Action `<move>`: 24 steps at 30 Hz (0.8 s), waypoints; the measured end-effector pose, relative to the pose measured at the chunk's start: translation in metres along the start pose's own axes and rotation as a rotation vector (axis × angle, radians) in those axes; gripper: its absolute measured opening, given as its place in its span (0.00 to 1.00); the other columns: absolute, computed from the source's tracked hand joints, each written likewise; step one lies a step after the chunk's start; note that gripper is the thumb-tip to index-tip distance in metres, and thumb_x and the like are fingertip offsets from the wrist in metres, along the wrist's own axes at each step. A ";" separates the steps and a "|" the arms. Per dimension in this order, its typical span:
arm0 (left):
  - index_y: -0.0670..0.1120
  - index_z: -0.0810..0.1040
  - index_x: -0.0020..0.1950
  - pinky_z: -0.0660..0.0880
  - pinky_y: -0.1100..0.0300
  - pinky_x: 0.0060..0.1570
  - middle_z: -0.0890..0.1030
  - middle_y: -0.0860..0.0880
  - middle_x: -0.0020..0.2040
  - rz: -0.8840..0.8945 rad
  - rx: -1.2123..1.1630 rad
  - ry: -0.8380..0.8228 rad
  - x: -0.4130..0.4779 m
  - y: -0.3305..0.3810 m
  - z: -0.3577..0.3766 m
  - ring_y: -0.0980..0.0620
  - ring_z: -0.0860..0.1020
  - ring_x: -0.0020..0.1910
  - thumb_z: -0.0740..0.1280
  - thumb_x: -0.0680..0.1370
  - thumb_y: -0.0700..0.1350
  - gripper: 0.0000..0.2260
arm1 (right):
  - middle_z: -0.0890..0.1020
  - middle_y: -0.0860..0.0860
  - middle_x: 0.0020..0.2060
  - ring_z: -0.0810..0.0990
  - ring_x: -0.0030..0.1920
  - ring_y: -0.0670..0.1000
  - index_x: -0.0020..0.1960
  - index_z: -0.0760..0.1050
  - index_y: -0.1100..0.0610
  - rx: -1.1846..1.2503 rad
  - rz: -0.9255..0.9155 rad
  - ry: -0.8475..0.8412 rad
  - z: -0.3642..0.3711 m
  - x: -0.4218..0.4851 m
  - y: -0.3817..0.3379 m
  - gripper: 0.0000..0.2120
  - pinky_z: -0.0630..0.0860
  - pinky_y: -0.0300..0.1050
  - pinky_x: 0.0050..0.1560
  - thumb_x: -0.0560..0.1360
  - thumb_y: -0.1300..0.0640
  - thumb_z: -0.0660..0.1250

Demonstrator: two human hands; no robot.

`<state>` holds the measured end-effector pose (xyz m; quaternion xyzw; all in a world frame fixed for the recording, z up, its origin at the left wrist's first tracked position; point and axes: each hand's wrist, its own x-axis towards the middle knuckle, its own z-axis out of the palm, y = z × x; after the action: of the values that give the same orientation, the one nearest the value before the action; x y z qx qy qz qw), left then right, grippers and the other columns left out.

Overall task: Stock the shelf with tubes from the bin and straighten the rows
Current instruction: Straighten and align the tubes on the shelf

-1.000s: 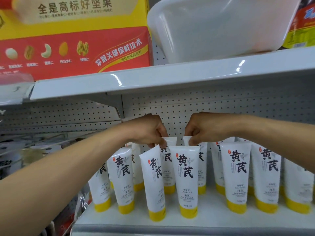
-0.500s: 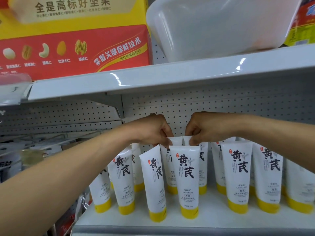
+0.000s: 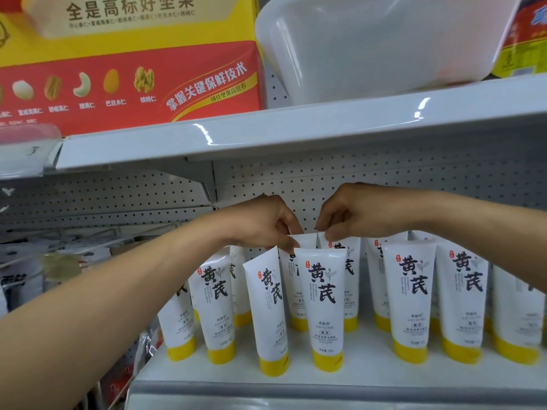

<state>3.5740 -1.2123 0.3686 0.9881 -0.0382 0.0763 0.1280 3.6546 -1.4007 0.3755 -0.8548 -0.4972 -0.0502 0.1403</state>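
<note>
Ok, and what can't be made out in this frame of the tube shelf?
Head view only.
White bin: seen from below; its wall hides any contents.
Left back tube, pinched by the left hand, and right back tube, pinched by the right hand: mostly hidden behind the front tube.
Rightmost tube: top hidden by the right forearm.
Small print on the tubes: too small to read.

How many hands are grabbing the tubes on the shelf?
2. The left hand pinches the top of a back tube behind the front row; the right hand pinches the top of the next tube, just to its right.
</note>
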 end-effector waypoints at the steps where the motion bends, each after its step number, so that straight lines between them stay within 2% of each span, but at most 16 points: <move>1: 0.53 0.83 0.54 0.79 0.57 0.56 0.86 0.55 0.46 -0.005 -0.007 0.024 -0.002 0.000 -0.001 0.57 0.83 0.47 0.73 0.74 0.48 0.09 | 0.82 0.38 0.46 0.80 0.47 0.37 0.55 0.81 0.48 -0.007 -0.011 0.036 -0.002 -0.002 -0.002 0.10 0.74 0.34 0.49 0.75 0.50 0.69; 5: 0.55 0.81 0.54 0.73 0.69 0.49 0.82 0.59 0.48 0.031 0.031 0.228 -0.024 0.008 -0.010 0.66 0.78 0.46 0.68 0.77 0.51 0.07 | 0.82 0.35 0.44 0.79 0.46 0.35 0.54 0.81 0.46 0.009 -0.108 0.159 -0.007 -0.018 -0.014 0.08 0.72 0.29 0.47 0.76 0.49 0.68; 7: 0.54 0.81 0.53 0.74 0.66 0.48 0.81 0.58 0.48 0.029 0.076 0.346 -0.042 0.017 -0.013 0.65 0.77 0.45 0.65 0.78 0.55 0.09 | 0.83 0.37 0.43 0.80 0.45 0.36 0.51 0.83 0.46 0.057 -0.131 0.174 -0.007 -0.027 -0.020 0.08 0.76 0.35 0.50 0.76 0.47 0.67; 9: 0.53 0.81 0.52 0.76 0.61 0.46 0.82 0.56 0.46 -0.025 0.149 0.408 -0.061 0.026 -0.014 0.61 0.78 0.43 0.62 0.78 0.60 0.15 | 0.85 0.39 0.42 0.82 0.44 0.39 0.50 0.83 0.46 0.078 -0.124 0.134 -0.007 -0.034 -0.026 0.10 0.79 0.41 0.51 0.74 0.44 0.67; 12: 0.51 0.81 0.47 0.75 0.59 0.37 0.81 0.54 0.38 -0.163 0.324 0.365 -0.085 0.039 -0.009 0.57 0.78 0.36 0.60 0.75 0.67 0.21 | 0.85 0.40 0.42 0.82 0.44 0.40 0.49 0.83 0.47 0.040 -0.115 0.018 -0.003 -0.037 -0.032 0.13 0.80 0.45 0.51 0.73 0.41 0.68; 15: 0.46 0.83 0.44 0.79 0.53 0.41 0.84 0.48 0.38 -0.274 0.408 0.263 -0.096 0.046 0.001 0.52 0.81 0.35 0.63 0.72 0.69 0.26 | 0.85 0.39 0.41 0.82 0.42 0.39 0.49 0.84 0.48 -0.020 -0.091 -0.062 0.005 -0.035 -0.035 0.11 0.81 0.45 0.50 0.73 0.43 0.70; 19: 0.48 0.84 0.43 0.82 0.56 0.40 0.84 0.51 0.33 -0.294 0.236 0.176 -0.096 0.041 0.012 0.56 0.82 0.31 0.71 0.73 0.59 0.14 | 0.85 0.42 0.39 0.82 0.39 0.42 0.47 0.83 0.50 -0.076 -0.090 -0.077 0.012 -0.032 -0.035 0.06 0.81 0.44 0.45 0.73 0.49 0.72; 22: 0.50 0.83 0.44 0.83 0.56 0.38 0.85 0.53 0.37 -0.248 0.111 0.196 -0.091 0.032 0.016 0.58 0.83 0.33 0.72 0.74 0.52 0.06 | 0.84 0.41 0.37 0.82 0.38 0.42 0.45 0.83 0.51 -0.064 -0.102 -0.084 0.011 -0.033 -0.033 0.03 0.79 0.41 0.40 0.73 0.52 0.72; 24: 0.52 0.84 0.45 0.81 0.62 0.35 0.85 0.54 0.39 -0.216 0.045 0.225 -0.087 0.028 0.019 0.59 0.83 0.33 0.72 0.74 0.51 0.04 | 0.85 0.43 0.37 0.82 0.38 0.43 0.44 0.83 0.51 -0.066 -0.108 -0.079 0.010 -0.035 -0.029 0.03 0.79 0.42 0.40 0.73 0.52 0.72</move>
<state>3.4878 -1.2393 0.3436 0.9743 0.0848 0.1730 0.1166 3.6114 -1.4132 0.3636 -0.8321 -0.5458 -0.0405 0.0894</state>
